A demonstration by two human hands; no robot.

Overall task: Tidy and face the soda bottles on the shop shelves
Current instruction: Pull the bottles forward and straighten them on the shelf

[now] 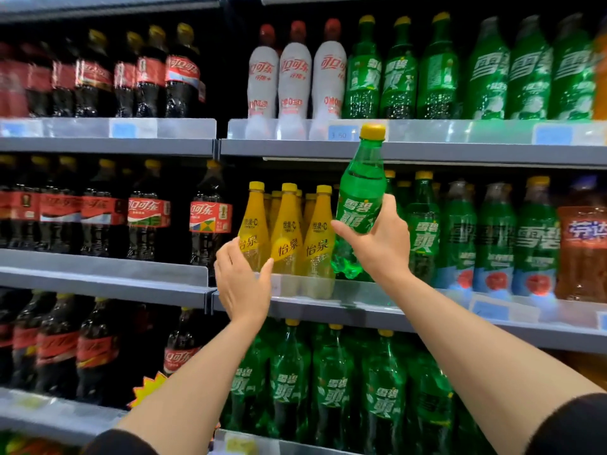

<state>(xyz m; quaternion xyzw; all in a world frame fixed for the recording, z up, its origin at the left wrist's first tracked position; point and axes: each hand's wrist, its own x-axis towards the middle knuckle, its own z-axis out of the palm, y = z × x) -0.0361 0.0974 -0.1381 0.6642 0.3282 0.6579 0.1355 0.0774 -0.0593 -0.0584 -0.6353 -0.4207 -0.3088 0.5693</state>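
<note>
Glossy clear-plastic green bottle (360,195); matt grey metal shelf (108,146) edges.

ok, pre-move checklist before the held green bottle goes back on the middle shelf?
1. Grip: right hand wraps the green bottle around its lower half: ok.
2. Bottle upright: tilted slightly: not ok.
3. Label facing out: ok.
4. Slot free between the yellow bottles and the green row: hidden behind the held bottle: cannot tell.
5. Left hand clear of the path: rests on the leftmost yellow bottle, aside: ok.
6. Base above the shelf lip: ok.
</note>
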